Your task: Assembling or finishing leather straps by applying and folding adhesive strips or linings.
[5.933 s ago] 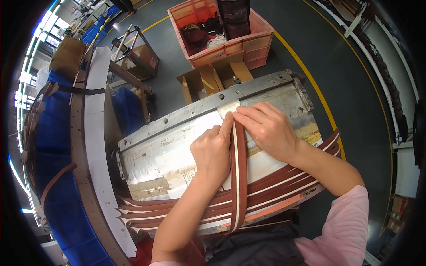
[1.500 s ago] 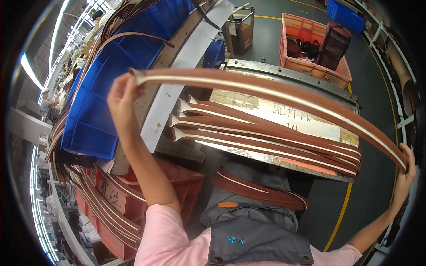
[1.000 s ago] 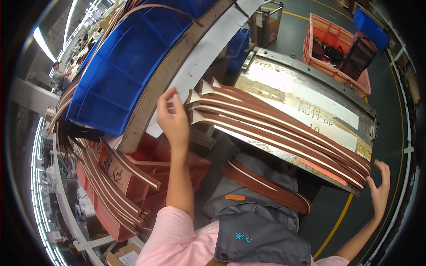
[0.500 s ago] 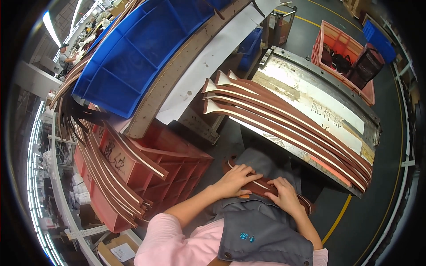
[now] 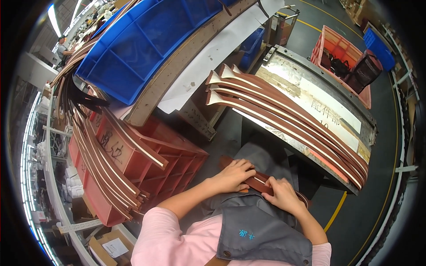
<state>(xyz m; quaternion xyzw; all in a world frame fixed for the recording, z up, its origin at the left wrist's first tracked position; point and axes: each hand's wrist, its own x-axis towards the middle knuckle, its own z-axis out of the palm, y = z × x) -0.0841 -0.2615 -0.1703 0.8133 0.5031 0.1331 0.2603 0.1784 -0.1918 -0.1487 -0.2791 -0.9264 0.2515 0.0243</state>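
A brown strap (image 5: 256, 182) with a pale stripe along it lies across my lap, over the grey apron (image 5: 266, 226). My left hand (image 5: 234, 176) is closed around its left part, fingers curled over the top. To the right, my right hand (image 5: 282, 195) pinches the same strap between thumb and fingers. A short stretch of strap shows between the hands; its right end curves down past my right wrist. Several similar straps (image 5: 288, 113) with flared pale ends are stacked on the worn bench (image 5: 284, 73) ahead to the right.
Red crates (image 5: 173, 164) stand to my left, with more brown straps (image 5: 104, 168) draped over them. Above them is a blue plastic bin (image 5: 133, 57) beside a wooden board. A red crate (image 5: 326, 42) holding dark items sits beyond the bench. One person (image 5: 63, 49) is far left.
My left hand has shifted slightly left along the strap, and its fingers are more curled. My right hand has stayed about in place. The whole view has tilted a little.
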